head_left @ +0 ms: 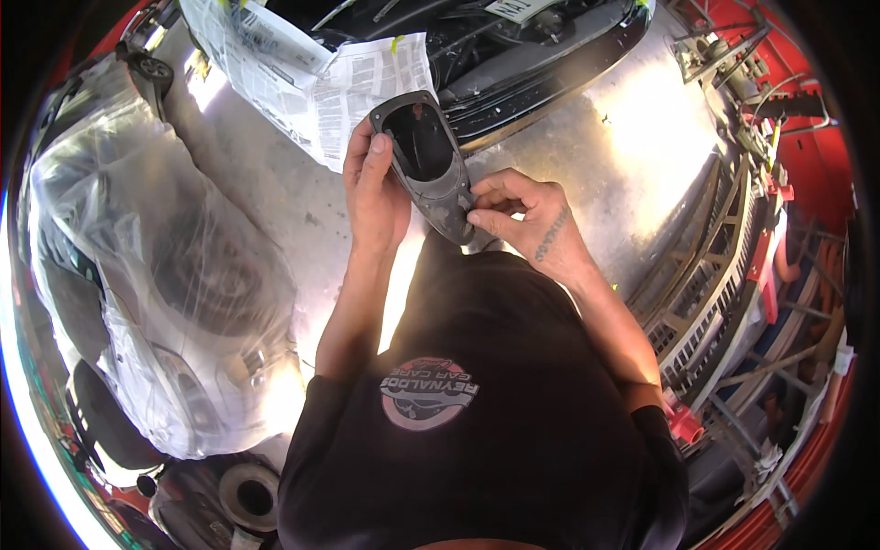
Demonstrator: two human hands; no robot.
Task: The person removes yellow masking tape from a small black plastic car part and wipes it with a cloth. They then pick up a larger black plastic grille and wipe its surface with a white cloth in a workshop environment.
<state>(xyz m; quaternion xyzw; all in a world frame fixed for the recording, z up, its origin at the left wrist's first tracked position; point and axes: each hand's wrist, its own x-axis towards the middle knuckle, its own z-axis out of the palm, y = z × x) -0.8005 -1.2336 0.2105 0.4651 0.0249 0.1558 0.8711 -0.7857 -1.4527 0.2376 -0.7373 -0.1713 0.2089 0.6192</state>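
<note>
A dark grey, teardrop-shaped car part (442,194) is held up in front of my body, tilted, with its narrow end toward me. Its wide upper half has a glossy black oval hollow, and the lower surface looks scuffed or dusty. My left hand (379,206) grips it along the left side, thumb on the rim and fingers behind, partly hidden. At the narrow end's right edge, my right hand (530,220) pinches with thumb and fingertips. Whether a small piece sits between those fingertips is too small to tell.
Ahead stands a dark car front (541,87), with printed paper (367,87) masking its left side. A car under clear plastic sheeting (192,247) fills the left. Grilles (710,307) and other parts lean along the right by a red wall (807,174). Concrete floor (293,211) lies between.
</note>
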